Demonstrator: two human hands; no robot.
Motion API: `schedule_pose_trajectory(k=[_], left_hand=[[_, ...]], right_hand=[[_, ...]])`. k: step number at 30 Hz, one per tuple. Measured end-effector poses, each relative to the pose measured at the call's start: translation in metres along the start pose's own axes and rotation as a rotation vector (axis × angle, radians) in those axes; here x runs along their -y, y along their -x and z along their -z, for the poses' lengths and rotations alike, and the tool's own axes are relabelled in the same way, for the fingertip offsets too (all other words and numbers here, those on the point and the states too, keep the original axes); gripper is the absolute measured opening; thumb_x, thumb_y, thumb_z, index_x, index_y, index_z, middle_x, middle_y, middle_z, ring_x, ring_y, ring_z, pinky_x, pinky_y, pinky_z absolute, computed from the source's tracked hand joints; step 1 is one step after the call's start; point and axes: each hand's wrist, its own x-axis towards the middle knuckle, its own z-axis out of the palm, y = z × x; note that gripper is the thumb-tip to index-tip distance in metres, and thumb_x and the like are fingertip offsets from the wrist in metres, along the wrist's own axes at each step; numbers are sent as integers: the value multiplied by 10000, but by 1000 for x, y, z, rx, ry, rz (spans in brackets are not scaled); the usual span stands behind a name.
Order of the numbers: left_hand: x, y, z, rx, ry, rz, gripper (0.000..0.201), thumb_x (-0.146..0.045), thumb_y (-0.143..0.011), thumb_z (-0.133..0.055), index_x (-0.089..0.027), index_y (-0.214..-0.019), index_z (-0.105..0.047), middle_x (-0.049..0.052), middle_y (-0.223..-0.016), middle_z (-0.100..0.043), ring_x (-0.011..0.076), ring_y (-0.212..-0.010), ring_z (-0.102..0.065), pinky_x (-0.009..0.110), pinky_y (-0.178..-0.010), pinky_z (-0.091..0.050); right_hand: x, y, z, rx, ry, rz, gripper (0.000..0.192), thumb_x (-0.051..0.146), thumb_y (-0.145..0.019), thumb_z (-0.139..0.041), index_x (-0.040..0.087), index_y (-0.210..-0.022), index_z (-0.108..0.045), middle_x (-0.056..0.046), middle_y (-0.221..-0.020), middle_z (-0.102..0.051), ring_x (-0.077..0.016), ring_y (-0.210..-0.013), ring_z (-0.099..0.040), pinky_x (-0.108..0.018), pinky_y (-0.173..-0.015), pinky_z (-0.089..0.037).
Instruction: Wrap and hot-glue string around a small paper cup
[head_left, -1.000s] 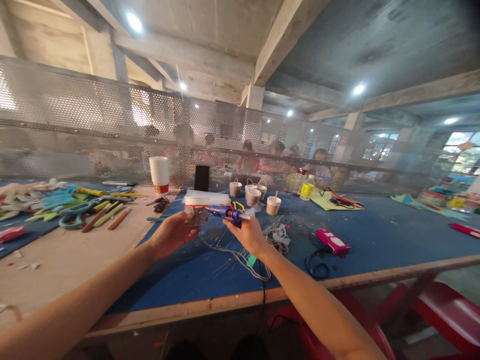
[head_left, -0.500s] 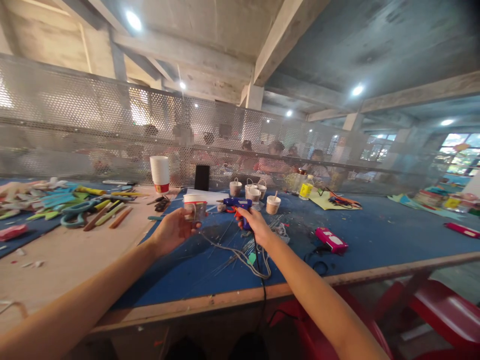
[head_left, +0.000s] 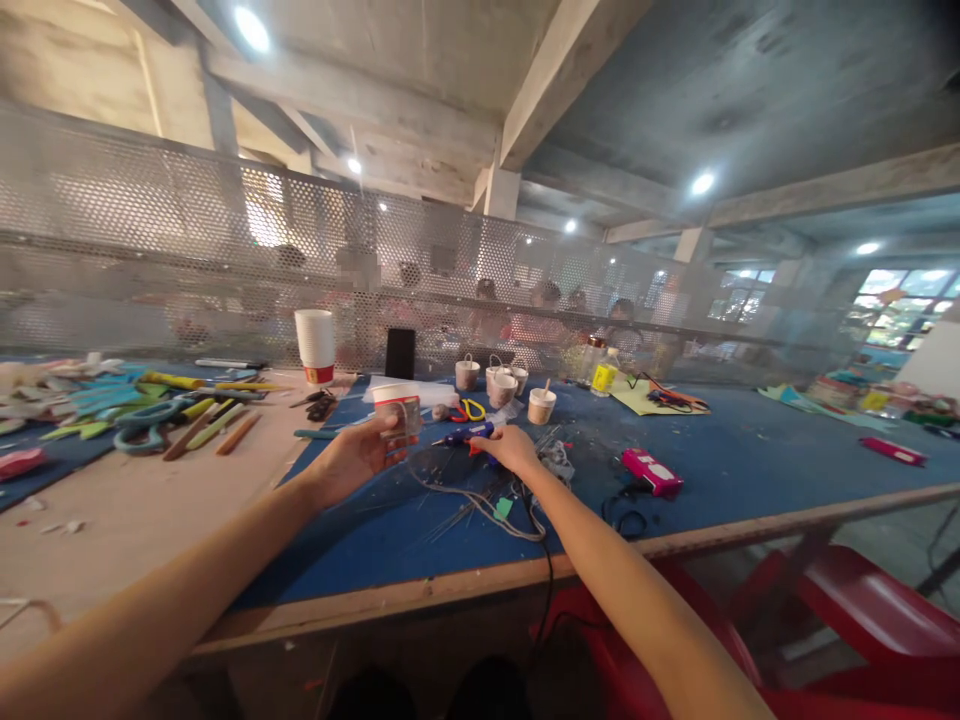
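Two bare arms reach forward over the near wooden edge of the blue table (head_left: 750, 470), both stretched almost straight. The left hand (head_left: 352, 460) is turned palm up and partly curled, thumb and fingers closed around a small paper cup (head_left: 396, 410) with a red band, held upright just above the table top. The right hand (head_left: 512, 447) lies palm down, fingers folded over the grip of a blue glue gun (head_left: 466, 434), whose nozzle points left toward the cup, close to it but not touching. The gun rests low on the table, its black cord (head_left: 541, 560) trailing back over the near edge. Loose wires (head_left: 480, 500) lie under the right wrist. A pink box (head_left: 651, 470) sits to the right, a stack of white cups (head_left: 316, 345) near the far edge.
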Motion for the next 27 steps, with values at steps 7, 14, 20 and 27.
schedule_pose_trajectory(k=[7, 14, 20, 27], left_hand=[[4, -1, 1, 24, -63, -69, 333, -169, -845, -717, -151, -1177, -721, 139, -1144, -769, 253, -999, -731, 324, -829, -583], [4, 4, -5, 14, -130, -118, 439, -223, -805, -791, -186, -1231, -690, 142, -1310, -702, 264, -1135, -682, 346, -941, -532], [4, 1, -3, -58, -149, -185, 439, -197, -745, -835, -161, -1162, -703, 149, -1276, -714, 278, -1170, -664, 349, -966, -511], [9, -4, 5, -25, -198, -149, 425, -226, -796, -793, -189, -1209, -699, 129, -1325, -694, 273, -1210, -641, 359, -1006, -491]], right_hand=[[21, 13, 1, -236, 132, 203, 267, 450, -834, -736, 200, -789, -654, -97, -948, -695, -249, -977, -658, -342, -825, -486], [81, 17, -32, 138, -575, 259, 358, 496, -786, -764, 196, -927, -630, -52, -903, -739, -199, -859, -716, -296, -760, -549], [98, 15, -41, 23, -586, 208, 322, 377, -719, -820, 192, -896, -625, -6, -755, -693, -176, -715, -674, -270, -666, -514], [91, 13, -34, 50, -724, 288, 145, 306, -768, -709, 204, -774, -606, 31, -728, -644, -135, -670, -614, -251, -673, -487]])
